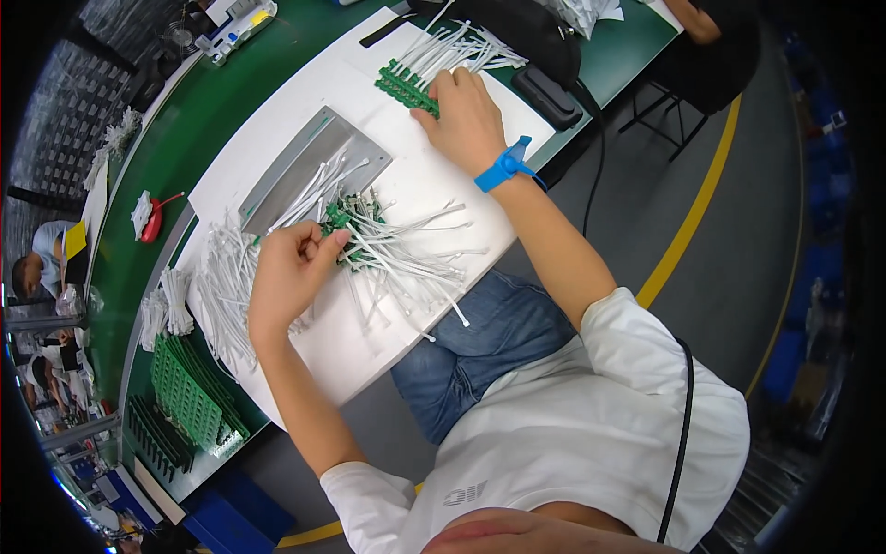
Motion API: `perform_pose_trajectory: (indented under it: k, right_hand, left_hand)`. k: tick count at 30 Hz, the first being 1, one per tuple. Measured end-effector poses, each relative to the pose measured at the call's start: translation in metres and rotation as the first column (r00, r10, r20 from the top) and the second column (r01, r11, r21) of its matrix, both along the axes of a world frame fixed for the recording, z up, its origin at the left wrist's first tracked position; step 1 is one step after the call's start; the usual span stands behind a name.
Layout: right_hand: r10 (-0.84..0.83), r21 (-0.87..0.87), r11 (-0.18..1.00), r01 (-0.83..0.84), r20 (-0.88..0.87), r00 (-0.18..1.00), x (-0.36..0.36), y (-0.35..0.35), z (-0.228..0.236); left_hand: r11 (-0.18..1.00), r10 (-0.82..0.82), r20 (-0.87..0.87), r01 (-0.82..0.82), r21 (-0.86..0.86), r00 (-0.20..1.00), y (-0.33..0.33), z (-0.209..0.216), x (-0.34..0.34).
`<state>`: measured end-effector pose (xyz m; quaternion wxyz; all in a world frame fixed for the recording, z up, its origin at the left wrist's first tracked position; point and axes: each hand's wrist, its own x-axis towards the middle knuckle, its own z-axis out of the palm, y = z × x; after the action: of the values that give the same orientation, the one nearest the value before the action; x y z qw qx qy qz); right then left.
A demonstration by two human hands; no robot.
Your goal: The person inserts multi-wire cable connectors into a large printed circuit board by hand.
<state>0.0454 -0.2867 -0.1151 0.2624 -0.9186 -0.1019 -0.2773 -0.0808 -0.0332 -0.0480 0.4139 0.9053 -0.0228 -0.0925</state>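
Observation:
On a white work surface [346, 360], my left hand [288, 277] is closed, its thumb and fingers pinched at the edge of a heap of small green circuit boards [340, 220]. Thin white leads [406, 254] fan out from that heap toward me. Farther off and to the right, my right hand [468, 120], with a blue wrist strap [507, 166], grips the near end of a row of green circuit boards [403, 86]. White leads [448, 51] run from this row toward the far side. My right fingertips are partly hidden behind the hand.
A grey metal tray [286, 175] lies behind the heap. Loose white leads [226, 277] pile up at left, near stacked green board panels [189, 392]. A black case [546, 97] sits far right. A red tool [153, 222] lies on the green bench [198, 115]. Other people are nearby.

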Motion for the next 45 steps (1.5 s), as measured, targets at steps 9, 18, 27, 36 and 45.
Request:
perform_pose_trajectory:
  k: [9,18,27,36,45]
  right_hand:
    - [0.078,0.428,0.884,-0.185,0.255,0.964,-0.05,0.007,0.05]
    - [0.657,0.313,0.606,-0.731,0.322,0.682,-0.177,0.038,0.073]
    - [0.685,0.892,-0.185,-0.413,0.418,0.596,-0.186,-0.02,0.117]
    - [0.817,0.276,0.534,-0.799,0.075,0.571,-0.164,0.052,0.078]
    - [0.971,0.726,0.24,-0.645,-0.17,0.17,-0.157,0.053,0.07]
  left_hand:
    - [0.959,0.282,0.352,-0.275,-0.071,0.892,-0.008,-0.002,-0.029]
    - [0.696,0.169,0.165,0.001,-0.718,0.972,-0.037,0.027,-0.078]
    - [0.593,-0.071,-0.169,-0.094,-0.8,0.983,-0.003,0.035,-0.127]
    - [0.867,-0.213,-0.219,0.081,-0.491,0.952,0.011,0.041,-0.117]
    - [0.842,-0.199,-0.159,0.085,-0.533,0.967,0.014,0.024,-0.117]
